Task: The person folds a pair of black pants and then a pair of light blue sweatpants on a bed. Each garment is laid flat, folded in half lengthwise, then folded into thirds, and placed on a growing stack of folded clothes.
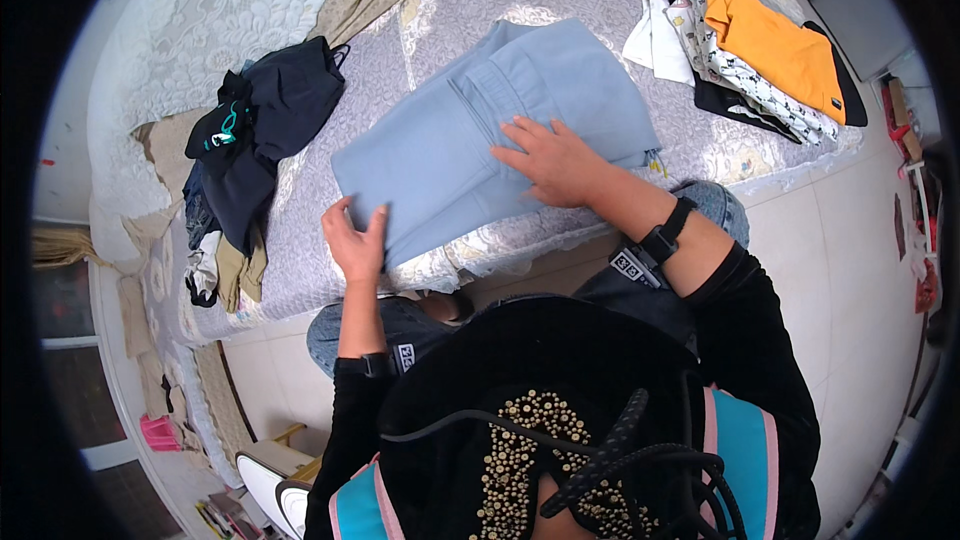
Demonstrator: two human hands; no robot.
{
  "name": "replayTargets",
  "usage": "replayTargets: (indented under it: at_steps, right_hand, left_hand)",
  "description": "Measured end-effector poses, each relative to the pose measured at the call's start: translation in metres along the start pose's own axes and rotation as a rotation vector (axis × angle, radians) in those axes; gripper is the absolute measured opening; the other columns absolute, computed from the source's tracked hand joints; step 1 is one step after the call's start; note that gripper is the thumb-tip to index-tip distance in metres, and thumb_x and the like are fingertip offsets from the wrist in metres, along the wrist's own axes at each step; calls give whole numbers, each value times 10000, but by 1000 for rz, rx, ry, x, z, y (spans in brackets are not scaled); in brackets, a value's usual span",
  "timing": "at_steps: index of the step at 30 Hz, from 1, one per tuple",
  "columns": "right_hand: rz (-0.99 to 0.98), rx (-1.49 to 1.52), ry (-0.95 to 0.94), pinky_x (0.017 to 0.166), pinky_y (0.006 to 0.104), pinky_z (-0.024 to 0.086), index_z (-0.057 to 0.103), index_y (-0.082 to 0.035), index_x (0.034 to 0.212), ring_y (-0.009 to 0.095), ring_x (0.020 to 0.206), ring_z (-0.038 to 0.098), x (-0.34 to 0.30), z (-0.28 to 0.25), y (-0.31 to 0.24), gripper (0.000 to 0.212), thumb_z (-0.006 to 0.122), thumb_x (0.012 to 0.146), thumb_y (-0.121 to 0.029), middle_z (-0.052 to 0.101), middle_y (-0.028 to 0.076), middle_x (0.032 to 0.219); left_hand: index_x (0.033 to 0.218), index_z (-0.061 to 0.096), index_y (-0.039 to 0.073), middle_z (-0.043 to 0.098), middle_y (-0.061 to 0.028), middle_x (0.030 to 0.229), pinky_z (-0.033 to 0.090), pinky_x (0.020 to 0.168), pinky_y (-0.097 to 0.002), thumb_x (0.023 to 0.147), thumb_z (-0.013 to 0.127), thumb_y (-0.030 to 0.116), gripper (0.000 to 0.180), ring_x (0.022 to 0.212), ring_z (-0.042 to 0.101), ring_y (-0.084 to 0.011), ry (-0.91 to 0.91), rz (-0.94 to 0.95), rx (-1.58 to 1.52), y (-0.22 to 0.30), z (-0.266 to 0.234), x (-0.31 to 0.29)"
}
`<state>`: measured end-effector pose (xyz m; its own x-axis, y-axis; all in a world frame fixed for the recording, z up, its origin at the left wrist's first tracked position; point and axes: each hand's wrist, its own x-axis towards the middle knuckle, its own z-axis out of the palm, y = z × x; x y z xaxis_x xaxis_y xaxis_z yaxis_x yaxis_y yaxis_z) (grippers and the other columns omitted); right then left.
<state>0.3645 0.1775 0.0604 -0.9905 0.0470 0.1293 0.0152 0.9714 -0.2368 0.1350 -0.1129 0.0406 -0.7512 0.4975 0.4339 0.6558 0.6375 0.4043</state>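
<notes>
The left hand (356, 242) curls its fingers at the near edge of the light blue trousers (470, 135); the right hand (553, 160) presses flat on top, fingers spread.
</notes>
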Motion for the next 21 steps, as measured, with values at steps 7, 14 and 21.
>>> replayTargets:
  at_steps: [7,14,21]
  right_hand:
    - [54,113,-53,1120,588,312,417,-178,1460,317,1478,235,1,-3,4,734,633,786,14,298,136,1567]
    - [86,107,-105,1127,582,303,420,-172,1461,321,1493,201,0,-9,4,754,643,769,28,250,144,1591]
    - [52,113,-64,1115,573,325,511,-129,1344,352,1477,238,0,-4,7,604,627,775,35,291,179,1568]
  left_hand:
    - [1365,500,10,428,-232,1476,369,1103,-461,721,717,76,683,1374,402,-407,-485,437,195,33,-17,-4]
    - [1425,452,18,432,-247,1476,360,1125,-453,744,554,-101,699,1369,411,-420,-472,397,284,-1,-19,-13]
    - [1479,409,96,347,-242,1535,328,1157,-432,743,499,-145,779,1420,343,-398,-572,342,287,6,-32,-15]
